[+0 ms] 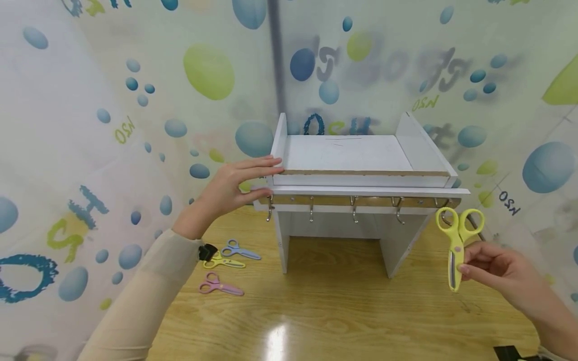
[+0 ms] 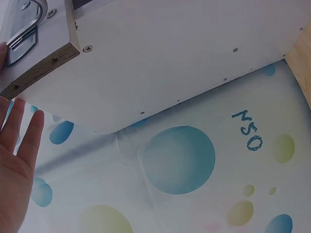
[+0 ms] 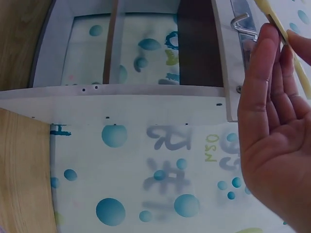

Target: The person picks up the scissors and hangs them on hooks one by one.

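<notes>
At four o'clock, your right hand (image 1: 498, 265) pinches yellow scissors (image 1: 458, 248) near five metal hooks (image 1: 311, 209); at nine, your left hand (image 1: 229, 184), fingers extended, touches one white shelf (image 1: 343, 153). Work looks early: one pair lifted, none hung, three left at seven: blue scissors (image 1: 248, 254), pink scissors (image 1: 229, 289), another yellow pair (image 1: 231, 262).

Large "OSH"-like letters (image 1: 337, 127), small "OSN"-like lettering (image 1: 509, 202), both on the bubble-patterned wall covering (image 1: 149, 30)
</notes>
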`<control>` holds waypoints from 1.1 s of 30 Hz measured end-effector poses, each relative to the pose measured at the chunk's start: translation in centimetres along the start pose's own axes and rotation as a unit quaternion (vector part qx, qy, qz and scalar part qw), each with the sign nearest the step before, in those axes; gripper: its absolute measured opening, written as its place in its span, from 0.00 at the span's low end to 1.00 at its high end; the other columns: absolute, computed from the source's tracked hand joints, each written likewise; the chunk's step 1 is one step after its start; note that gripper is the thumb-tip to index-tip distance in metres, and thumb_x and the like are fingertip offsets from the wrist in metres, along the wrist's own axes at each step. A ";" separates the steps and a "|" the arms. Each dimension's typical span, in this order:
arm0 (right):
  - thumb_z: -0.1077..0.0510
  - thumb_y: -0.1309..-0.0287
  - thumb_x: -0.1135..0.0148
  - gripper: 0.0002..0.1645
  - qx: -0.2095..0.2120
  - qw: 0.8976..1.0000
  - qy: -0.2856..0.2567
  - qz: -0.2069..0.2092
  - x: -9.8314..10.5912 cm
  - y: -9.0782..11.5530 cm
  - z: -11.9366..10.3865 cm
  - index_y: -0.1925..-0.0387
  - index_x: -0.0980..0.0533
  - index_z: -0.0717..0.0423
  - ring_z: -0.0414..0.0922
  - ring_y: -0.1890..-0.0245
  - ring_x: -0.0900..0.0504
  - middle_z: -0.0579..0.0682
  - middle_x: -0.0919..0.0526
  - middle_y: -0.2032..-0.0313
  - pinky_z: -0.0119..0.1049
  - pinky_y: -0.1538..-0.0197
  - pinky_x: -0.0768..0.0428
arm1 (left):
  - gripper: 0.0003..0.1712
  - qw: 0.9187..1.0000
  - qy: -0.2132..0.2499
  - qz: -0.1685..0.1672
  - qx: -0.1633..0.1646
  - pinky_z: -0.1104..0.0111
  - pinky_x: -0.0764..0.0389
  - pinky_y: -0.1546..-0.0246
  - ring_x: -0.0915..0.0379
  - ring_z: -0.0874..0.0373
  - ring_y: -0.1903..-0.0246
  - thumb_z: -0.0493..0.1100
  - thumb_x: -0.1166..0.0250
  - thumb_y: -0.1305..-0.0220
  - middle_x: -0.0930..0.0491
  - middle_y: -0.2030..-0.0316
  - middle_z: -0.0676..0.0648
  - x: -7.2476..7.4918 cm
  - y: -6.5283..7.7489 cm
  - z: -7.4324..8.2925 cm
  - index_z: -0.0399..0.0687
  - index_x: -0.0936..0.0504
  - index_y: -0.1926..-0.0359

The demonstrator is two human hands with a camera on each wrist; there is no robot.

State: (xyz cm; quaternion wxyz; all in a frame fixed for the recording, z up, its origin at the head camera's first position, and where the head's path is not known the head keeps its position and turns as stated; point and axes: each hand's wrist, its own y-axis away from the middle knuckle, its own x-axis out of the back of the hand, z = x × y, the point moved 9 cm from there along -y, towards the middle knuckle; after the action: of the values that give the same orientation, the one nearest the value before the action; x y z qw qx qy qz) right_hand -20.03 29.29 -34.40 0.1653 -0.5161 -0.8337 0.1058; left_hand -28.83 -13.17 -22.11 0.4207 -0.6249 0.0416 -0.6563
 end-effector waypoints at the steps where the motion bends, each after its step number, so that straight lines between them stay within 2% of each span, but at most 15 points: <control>1: 0.87 0.41 0.56 0.24 0.005 1.000 -0.004 -0.011 -0.3 -0.1 0.1 0.56 0.24 0.63 0.39 0.65 0.14 0.46 0.14 0.63 0.31 0.63 0.15 | 0.29 1.000 0.001 0.000 0.000 0.59 0.24 0.36 0.28 0.53 0.33 0.41 0.26 0.42 0.22 0.36 0.48 0.0 0.0 0.0 0.52 0.19 0.38; 5: 0.87 0.41 0.56 0.24 0.009 0.999 -0.009 -0.041 -1.0 -0.4 0.6 0.56 0.24 0.63 0.39 0.65 0.14 0.46 0.15 0.63 0.31 0.63 0.15 | 0.29 1.000 0.001 0.002 -0.004 0.60 0.24 0.36 0.28 0.52 0.33 0.41 0.26 0.43 0.22 0.36 0.48 -0.1 0.0 0.0 0.52 0.19 0.38; 11: 0.85 0.39 0.55 0.23 -0.015 0.998 0.004 -0.053 -1.2 -0.7 1.7 0.56 0.24 0.62 0.38 0.66 0.15 0.45 0.15 0.64 0.32 0.65 0.15 | 0.29 1.000 0.003 0.006 -0.011 0.61 0.21 0.39 0.27 0.52 0.34 0.40 0.26 0.43 0.22 0.36 0.47 0.0 0.0 0.2 0.51 0.19 0.38; 19: 0.83 0.37 0.54 0.21 -0.033 0.998 0.037 -0.043 -0.8 -0.8 3.1 0.57 0.24 0.59 0.35 0.69 0.17 0.44 0.16 0.66 0.32 0.69 0.18 | 0.30 1.000 0.007 0.013 -0.021 0.61 0.19 0.44 0.27 0.52 0.34 0.39 0.25 0.44 0.22 0.36 0.46 0.0 0.0 0.3 0.50 0.19 0.38; 25: 0.81 0.35 0.54 0.21 -0.053 0.997 0.042 -0.029 -0.4 -0.8 4.3 0.58 0.24 0.56 0.34 0.67 0.15 0.41 0.14 0.66 0.31 0.69 0.17 | 0.30 1.000 0.013 0.012 -0.019 0.61 0.21 0.40 0.28 0.52 0.34 0.39 0.25 0.44 0.22 0.36 0.46 -0.1 0.0 0.3 0.50 0.19 0.38; 33: 0.75 0.31 0.52 0.16 -0.104 0.989 0.103 -0.018 -0.3 -0.8 5.6 0.59 0.25 0.54 0.34 0.67 0.15 0.40 0.16 0.67 0.31 0.68 0.17 | 0.30 1.000 0.016 0.017 -0.020 0.62 0.22 0.39 0.28 0.51 0.34 0.38 0.25 0.45 0.22 0.36 0.46 0.0 0.1 0.1 0.49 0.19 0.39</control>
State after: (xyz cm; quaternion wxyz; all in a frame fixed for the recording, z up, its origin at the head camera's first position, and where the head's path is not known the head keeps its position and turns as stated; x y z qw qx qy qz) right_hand -22.68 28.66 -39.31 0.1976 -0.5235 -0.8279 -0.0383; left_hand -28.65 -13.18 -22.16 0.4183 -0.6220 0.0716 -0.6580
